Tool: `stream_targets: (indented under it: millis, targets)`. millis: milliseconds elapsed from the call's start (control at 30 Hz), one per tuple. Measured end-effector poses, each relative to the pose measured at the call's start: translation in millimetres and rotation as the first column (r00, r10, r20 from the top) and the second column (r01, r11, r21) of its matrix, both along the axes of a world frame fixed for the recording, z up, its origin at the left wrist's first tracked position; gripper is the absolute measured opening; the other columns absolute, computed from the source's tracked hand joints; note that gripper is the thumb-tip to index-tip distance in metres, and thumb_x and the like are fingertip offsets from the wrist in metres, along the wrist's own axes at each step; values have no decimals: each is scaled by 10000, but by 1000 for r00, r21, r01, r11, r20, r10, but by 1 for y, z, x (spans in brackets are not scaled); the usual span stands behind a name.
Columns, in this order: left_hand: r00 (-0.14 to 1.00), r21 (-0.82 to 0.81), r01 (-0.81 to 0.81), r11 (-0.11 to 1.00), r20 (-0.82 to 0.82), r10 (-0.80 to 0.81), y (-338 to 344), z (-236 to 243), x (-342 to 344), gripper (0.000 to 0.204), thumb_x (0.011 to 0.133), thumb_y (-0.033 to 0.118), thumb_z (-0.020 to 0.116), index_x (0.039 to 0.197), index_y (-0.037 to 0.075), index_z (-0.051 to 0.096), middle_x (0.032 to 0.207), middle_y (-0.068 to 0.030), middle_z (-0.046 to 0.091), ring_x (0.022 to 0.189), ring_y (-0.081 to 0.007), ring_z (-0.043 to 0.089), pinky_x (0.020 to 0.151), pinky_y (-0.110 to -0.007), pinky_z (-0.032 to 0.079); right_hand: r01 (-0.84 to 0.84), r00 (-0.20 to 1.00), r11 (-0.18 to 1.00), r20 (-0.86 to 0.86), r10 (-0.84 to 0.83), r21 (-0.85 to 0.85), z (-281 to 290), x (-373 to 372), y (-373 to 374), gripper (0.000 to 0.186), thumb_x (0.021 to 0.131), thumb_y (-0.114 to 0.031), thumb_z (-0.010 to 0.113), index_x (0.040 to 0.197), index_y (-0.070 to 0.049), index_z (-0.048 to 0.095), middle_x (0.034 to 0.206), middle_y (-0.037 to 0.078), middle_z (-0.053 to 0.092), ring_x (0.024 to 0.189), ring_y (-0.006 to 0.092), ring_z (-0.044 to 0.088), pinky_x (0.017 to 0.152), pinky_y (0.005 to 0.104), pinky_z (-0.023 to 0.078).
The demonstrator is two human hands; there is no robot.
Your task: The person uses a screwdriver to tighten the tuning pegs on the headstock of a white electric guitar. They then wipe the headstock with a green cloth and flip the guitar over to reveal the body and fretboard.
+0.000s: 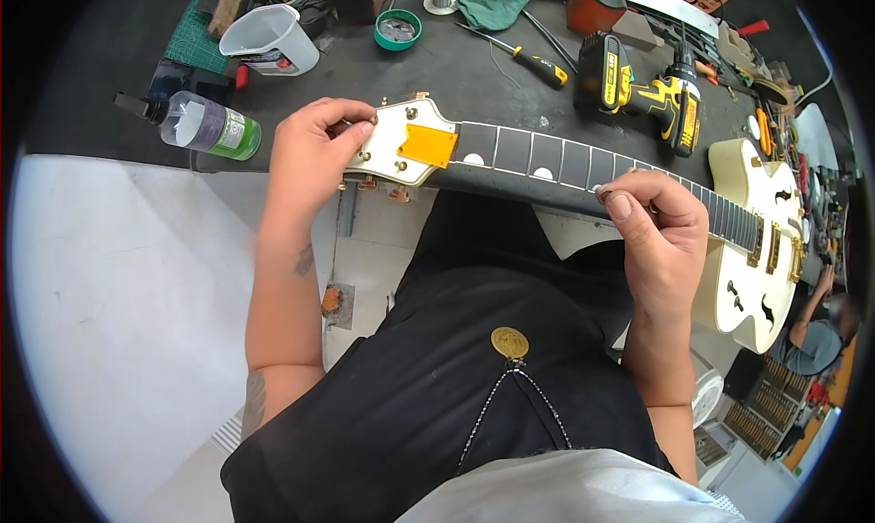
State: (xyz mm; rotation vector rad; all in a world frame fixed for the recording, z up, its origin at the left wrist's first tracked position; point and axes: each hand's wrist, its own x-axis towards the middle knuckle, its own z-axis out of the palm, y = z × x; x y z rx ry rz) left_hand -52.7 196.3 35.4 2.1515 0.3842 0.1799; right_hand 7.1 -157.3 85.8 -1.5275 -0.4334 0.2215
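Observation:
A cream electric guitar (734,258) lies across the bench edge, body at the right, its dark fretboard (574,161) running left to a white headstock (390,133). An orange-yellow plate (427,145) covers the headstock's base by the nut, and gold tuner posts stand around it. My left hand (314,149) is closed at the headstock's upper left, thumb and forefinger pinching a small brass-coloured tuner part. Over the fretboard's near edge, my right hand (665,220) pinches a small, round-looking part (603,193) between thumb and forefinger. My fingers partly hide both small parts.
A spray bottle (210,126) and clear plastic tub (271,40) stand at left. Beyond the neck are a green dish (397,31), a screwdriver (529,61) and a yellow-black cordless drill (661,90). Another person (816,336) is at far right.

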Motion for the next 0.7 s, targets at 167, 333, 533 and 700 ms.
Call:
stream_targets:
  millis: [167, 333, 533, 700]
  targets:
    - [998, 40, -58, 997, 33, 57, -5, 5, -2, 293, 923, -2, 697, 1215, 2, 722, 980, -21, 692, 829, -80, 593, 773, -248, 516, -8, 1000, 1000, -23, 8, -3, -1, 1, -1, 106, 955, -56, 757, 1002, 38, 744, 936, 41, 736, 841, 66, 639, 753, 218, 495]
    - [968, -153, -110, 982, 210, 141, -15, 31, -14, 284, 943, -19, 669, 1226, -9, 688, 1012, -40, 700, 925, -91, 624, 833, -264, 517, -48, 996, 999, -78, 47, -5, 3, -4, 8, 103, 966, -58, 739, 1013, 33, 750, 930, 30, 736, 843, 60, 636, 747, 220, 497]
    - [953, -444, 295, 846, 205, -225, -97, 59, -29, 218, 974, 44, 671, 1182, -18, 678, 999, -66, 714, 958, -119, 670, 838, -255, 508, -169, 889, 984, -422, 178, 59, -3, -6, 35, 187, 996, -137, 725, 1015, 48, 742, 897, 34, 732, 752, 40, 586, 670, 190, 453]
    - [962, -622, 271, 735, 187, -197, -119, 43, -18, 171, 1008, 97, 673, 1138, -14, 681, 980, -47, 711, 882, -93, 647, 753, -245, 504, -162, 889, 982, -418, 186, 93, -4, -8, 46, 201, 999, -154, 732, 993, 47, 731, 860, 28, 715, 730, 39, 575, 660, 195, 460]
